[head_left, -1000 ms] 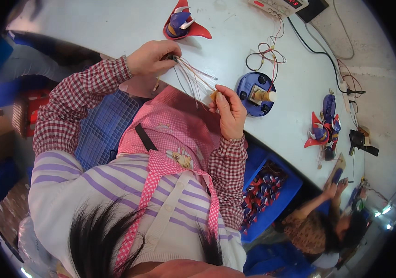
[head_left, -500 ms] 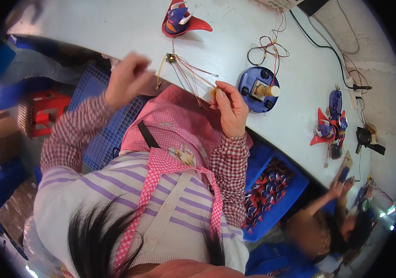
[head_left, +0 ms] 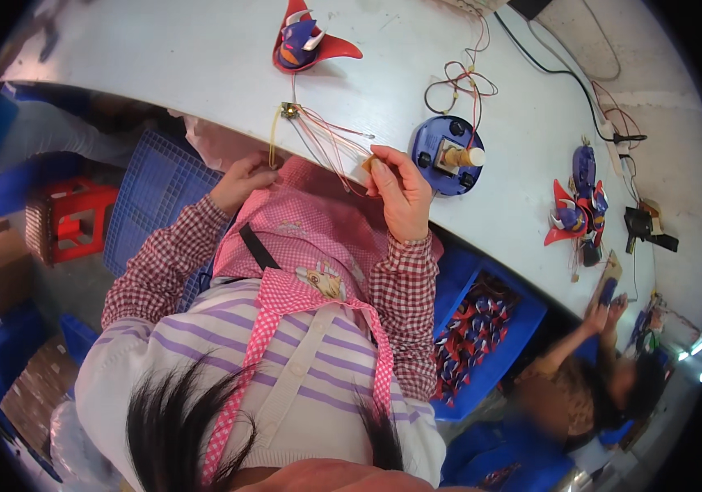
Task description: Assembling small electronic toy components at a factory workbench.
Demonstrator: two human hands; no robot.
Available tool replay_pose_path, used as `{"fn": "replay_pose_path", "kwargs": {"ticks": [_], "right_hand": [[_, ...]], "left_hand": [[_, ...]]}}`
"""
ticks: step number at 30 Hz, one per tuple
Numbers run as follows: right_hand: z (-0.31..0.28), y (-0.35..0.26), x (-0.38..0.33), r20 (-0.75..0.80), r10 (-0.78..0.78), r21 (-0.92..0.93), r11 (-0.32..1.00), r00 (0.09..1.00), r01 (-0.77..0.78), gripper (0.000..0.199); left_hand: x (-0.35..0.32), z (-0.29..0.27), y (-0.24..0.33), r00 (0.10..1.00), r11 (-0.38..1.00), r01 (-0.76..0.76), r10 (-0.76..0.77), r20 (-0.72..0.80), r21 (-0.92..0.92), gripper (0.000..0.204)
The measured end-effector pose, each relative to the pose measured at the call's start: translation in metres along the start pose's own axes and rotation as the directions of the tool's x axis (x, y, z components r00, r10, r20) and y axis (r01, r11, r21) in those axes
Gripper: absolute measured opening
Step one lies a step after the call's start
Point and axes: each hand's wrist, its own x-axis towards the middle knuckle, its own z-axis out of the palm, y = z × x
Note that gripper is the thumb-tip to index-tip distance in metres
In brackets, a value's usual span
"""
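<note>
My left hand (head_left: 244,182) is at the table's front edge, its fingertips closed on the lower end of a yellow wire (head_left: 274,135). That wire hangs from a small circuit board (head_left: 289,110) on the tabletop. Between thumb and forefinger my right hand (head_left: 402,195) pinches a small tan piece (head_left: 368,164), partly hidden by the fingers. Thin red and dark wires (head_left: 326,135) run from the board toward it. Behind the board sits a red and purple toy part (head_left: 298,45) with white horn shapes, joined to it by a wire.
Right of my right hand stands a round blue base (head_left: 429,168) with a cream cylinder. Coiled wires (head_left: 457,82) lie behind it. More toy parts (head_left: 578,213) rest farther right, near a co-worker's hands (head_left: 605,316). A blue bin (head_left: 523,328) holds several toy parts below the table.
My left hand has come down and right from beside the table edge to the yellow wire, its fingers closing there. My right hand keeps its pinch. The whole view has shifted slightly.
</note>
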Motion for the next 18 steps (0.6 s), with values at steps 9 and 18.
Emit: {"fn": "replay_pose_path", "kwargs": {"ticks": [9, 18], "right_hand": [[-0.005, -0.004, 0.002, 0.043, 0.044, 0.080, 0.996, 0.998, -0.047, 0.030], [0.000, -0.002, 0.001, 0.027, 0.063, 0.020, 0.998, 0.998, -0.064, 0.031]], "left_hand": [[-0.043, 0.014, 0.031, 0.982, 0.939, 0.143, -0.097, 0.159, -0.312, 0.026], [-0.026, 0.058, 0.070, 0.982, 0.928, 0.042, 0.029, 0.184, -0.370, 0.018]]}}
